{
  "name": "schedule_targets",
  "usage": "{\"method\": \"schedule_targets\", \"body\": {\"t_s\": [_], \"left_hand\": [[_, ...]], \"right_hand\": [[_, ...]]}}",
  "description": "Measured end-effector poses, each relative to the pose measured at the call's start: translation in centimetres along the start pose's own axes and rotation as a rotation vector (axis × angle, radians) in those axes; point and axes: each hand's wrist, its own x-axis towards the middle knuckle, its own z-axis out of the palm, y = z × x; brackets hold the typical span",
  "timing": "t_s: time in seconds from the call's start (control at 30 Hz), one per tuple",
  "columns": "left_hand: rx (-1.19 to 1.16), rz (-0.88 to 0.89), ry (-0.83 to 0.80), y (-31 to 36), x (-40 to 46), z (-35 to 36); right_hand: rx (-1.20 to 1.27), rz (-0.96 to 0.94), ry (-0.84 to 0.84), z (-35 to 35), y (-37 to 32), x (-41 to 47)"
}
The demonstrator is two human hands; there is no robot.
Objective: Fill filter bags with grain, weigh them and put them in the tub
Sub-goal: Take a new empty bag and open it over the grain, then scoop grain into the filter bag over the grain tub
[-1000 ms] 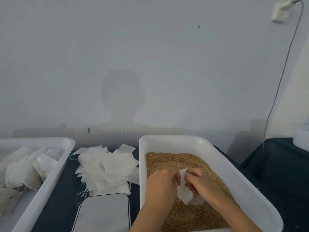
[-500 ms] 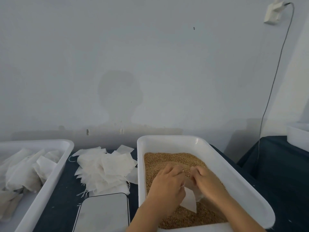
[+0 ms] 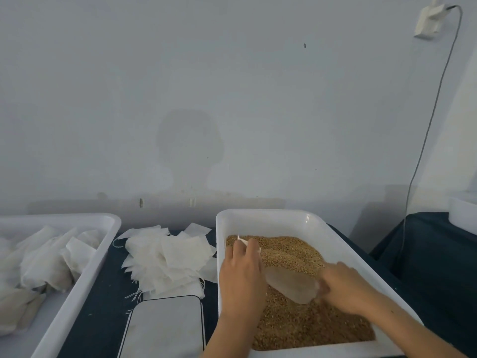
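A white tub [image 3: 333, 239] in front of me holds brown grain [image 3: 304, 321]. My left hand [image 3: 241, 277] is over the grain at the tub's left side and grips a white filter bag [image 3: 244, 241], of which only a corner shows past my fingers. My right hand [image 3: 346, 288] grips the handle of a clear plastic scoop [image 3: 291, 282] that lies low over the grain, its mouth pointing toward my left hand. A second white tub [image 3: 103, 244] at the left holds several filled bags [image 3: 49, 262].
A loose pile of empty filter bags [image 3: 167, 257] lies on the dark cloth between the two tubs. A white scale platform [image 3: 165, 329] sits in front of that pile. Another white container [image 3: 464, 210] stands at the far right, below a wall cable [image 3: 423, 140].
Both hands were together on the bag over the grain. Now my left hand alone holds the bag, farther back, and my right hand has moved right and taken up the scoop.
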Motion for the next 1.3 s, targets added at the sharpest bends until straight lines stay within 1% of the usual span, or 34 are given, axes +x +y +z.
{"method": "schedule_targets", "body": {"t_s": [0.07,0.13,0.27,0.33,0.4,0.47,0.53,0.6,0.67,0.73,0.8,0.9,1.0,1.1,1.17,1.3], "left_hand": [[-0.015,0.036,0.100,-0.1,0.0,0.0],[-0.030,0.053,0.122,-0.1,0.0,0.1],[-0.058,0.040,0.081,-0.1,-0.1,0.0],[-0.064,0.037,0.043,0.0,-0.2,0.0],[-0.051,0.051,0.010,0.0,-0.2,0.0],[-0.049,0.061,-0.010,0.0,-0.3,-0.1],[-0.054,0.060,-0.035,0.1,-0.3,-0.2],[-0.056,0.071,-0.041,0.0,-0.3,-0.1],[-0.066,0.074,-0.044,-0.1,-0.2,0.0],[-0.086,0.070,-0.057,-0.4,0.0,0.3],[-0.069,0.067,-0.079,-0.6,0.2,0.6],[-0.023,0.069,-0.110,-1.2,1.0,0.7],[0.042,0.077,-0.149,-2.3,1.8,0.7],[0.059,0.102,-0.207,-3.0,2.3,0.9],[0.042,0.160,-0.279,-3.1,2.4,1.1],[0.025,0.346,-0.488,-2.9,2.4,1.5]], "right_hand": [[-0.030,0.016,0.006,-2.1,0.2,-0.2],[-0.161,0.031,0.014,-3.8,0.6,-0.2],[-0.456,-0.093,0.081,-3.7,0.0,0.1],[-0.489,-0.101,0.111,-2.3,-0.9,0.1],[-0.439,-0.184,0.126,-0.7,-1.4,0.1],[-0.346,-0.283,0.082,0.6,-1.8,0.1],[-0.250,-0.282,0.030,1.3,-2.2,-0.1],[-0.161,-0.240,-0.028,1.6,-2.5,0.0],[-0.024,-0.200,-0.135,1.2,-2.3,-0.1],[0.138,-0.209,-0.253,0.6,-1.7,-0.3],[0.210,-0.253,-0.294,-0.1,-1.2,-0.9],[0.251,-0.244,-0.285,-1.1,-0.2,-1.6],[0.265,-0.173,-0.244,-2.4,1.0,-2.3],[0.288,-0.110,-0.206,-4.5,2.0,-2.9],[0.280,-0.085,-0.162,-5.9,2.8,-3.0],[0.235,-0.033,-0.051,-7.9,3.8,-2.8]]}}
